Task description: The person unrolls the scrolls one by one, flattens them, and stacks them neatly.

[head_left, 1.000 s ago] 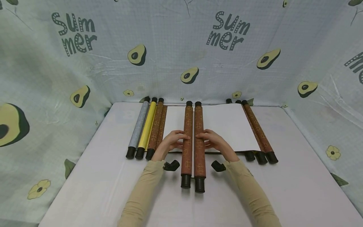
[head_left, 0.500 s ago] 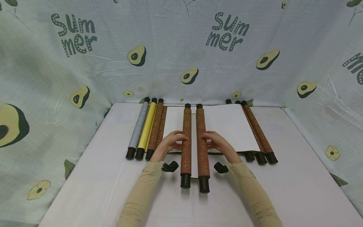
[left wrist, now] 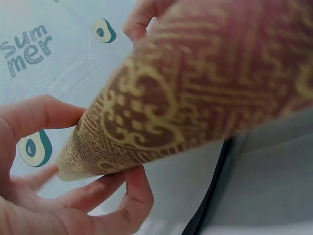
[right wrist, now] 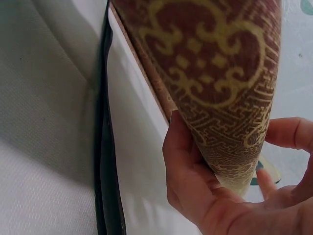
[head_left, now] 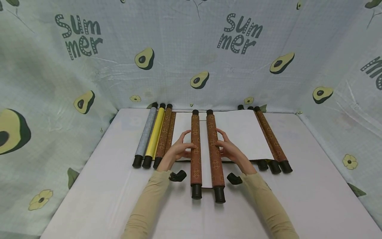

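Note:
A scroll with brown, gold-patterned rolls and black end caps is partly unrolled, and a narrow strip of white paper (head_left: 205,149) shows between its two rolls. My left hand (head_left: 179,149) holds the left roll (head_left: 196,166) from its outer side, thumb on top and fingers beneath in the left wrist view. On the other side, my right hand (head_left: 230,150) grips the right roll (head_left: 217,166), with fingers (right wrist: 183,161) curled under it. Index fingers of both hands are lifted off the rolls in the head view. The scroll is held over the near part of a wide white sheet (head_left: 241,132).
Left of the sheet lie a grey roll (head_left: 146,132), a yellow roll (head_left: 156,132) and brown rolls (head_left: 164,132). More brown rolls (head_left: 272,137) with black caps lie at its right. Behind the white table (head_left: 89,199) hangs a printed cloth (head_left: 173,33).
The two rolls have moved apart, the right one further to the right, baring more white paper between them. The index fingers have lifted off the rolls.

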Demonstrator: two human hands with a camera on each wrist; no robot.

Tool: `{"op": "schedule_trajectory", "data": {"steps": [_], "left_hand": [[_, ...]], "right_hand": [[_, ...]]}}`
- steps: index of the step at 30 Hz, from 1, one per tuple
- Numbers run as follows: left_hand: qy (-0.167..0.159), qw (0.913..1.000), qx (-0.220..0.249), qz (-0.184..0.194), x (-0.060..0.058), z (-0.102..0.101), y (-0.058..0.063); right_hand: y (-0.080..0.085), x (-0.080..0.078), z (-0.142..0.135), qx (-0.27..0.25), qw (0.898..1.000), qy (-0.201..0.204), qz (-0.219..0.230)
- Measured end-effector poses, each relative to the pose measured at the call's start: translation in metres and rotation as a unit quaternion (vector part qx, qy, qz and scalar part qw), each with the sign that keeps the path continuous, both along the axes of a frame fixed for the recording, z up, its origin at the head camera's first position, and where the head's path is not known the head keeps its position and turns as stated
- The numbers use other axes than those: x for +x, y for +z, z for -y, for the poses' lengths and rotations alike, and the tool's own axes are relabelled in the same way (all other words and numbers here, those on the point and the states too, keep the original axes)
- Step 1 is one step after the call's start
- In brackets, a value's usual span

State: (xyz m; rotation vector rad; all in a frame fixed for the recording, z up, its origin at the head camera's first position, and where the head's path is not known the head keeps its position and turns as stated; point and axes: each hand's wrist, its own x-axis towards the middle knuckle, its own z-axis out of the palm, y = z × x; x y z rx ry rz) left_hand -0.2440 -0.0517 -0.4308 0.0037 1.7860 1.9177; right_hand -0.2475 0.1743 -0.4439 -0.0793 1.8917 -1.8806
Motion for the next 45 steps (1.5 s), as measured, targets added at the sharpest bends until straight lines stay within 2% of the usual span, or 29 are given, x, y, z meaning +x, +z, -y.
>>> {"op": "schedule_trajectory", "data": {"steps": [4, 7, 11, 16, 22, 31, 39, 45], "left_hand": [[-0.020, 0.9987, -0.005, -0.047, -0.001, 0.003, -0.002], [-0.032, 0.9971, -0.015, -0.067, -0.002, 0.004, -0.003], [-0.042, 0.9961, -0.038, -0.068, -0.004, 0.003, -0.005], [-0.047, 0.9944, -0.065, -0.068, -0.003, 0.002, -0.008], [-0.035, 0.9936, -0.079, -0.072, 0.000, -0.001, -0.008], [-0.017, 0.9902, -0.101, -0.095, 0.000, -0.004, -0.004], [-0.017, 0.9800, -0.122, -0.156, -0.001, -0.009, -0.007], [-0.001, 0.9776, -0.132, -0.164, -0.001, -0.008, -0.009]], "right_hand": [[0.006, 0.003, 0.000, -0.002, 1.000, 0.018, -0.004], [0.014, 0.007, 0.000, -0.003, 0.999, 0.035, -0.011], [0.018, 0.011, 0.001, 0.001, 0.999, 0.049, -0.017], [0.011, 0.010, -0.001, 0.018, 0.999, 0.045, -0.013], [-0.002, 0.004, -0.004, 0.046, 0.997, 0.045, -0.033], [-0.004, 0.003, -0.001, 0.099, 0.992, 0.035, -0.065], [-0.002, 0.006, 0.003, 0.091, 0.993, 0.021, -0.078], [-0.005, 0.003, 0.000, 0.090, 0.993, 0.019, -0.074]]}}
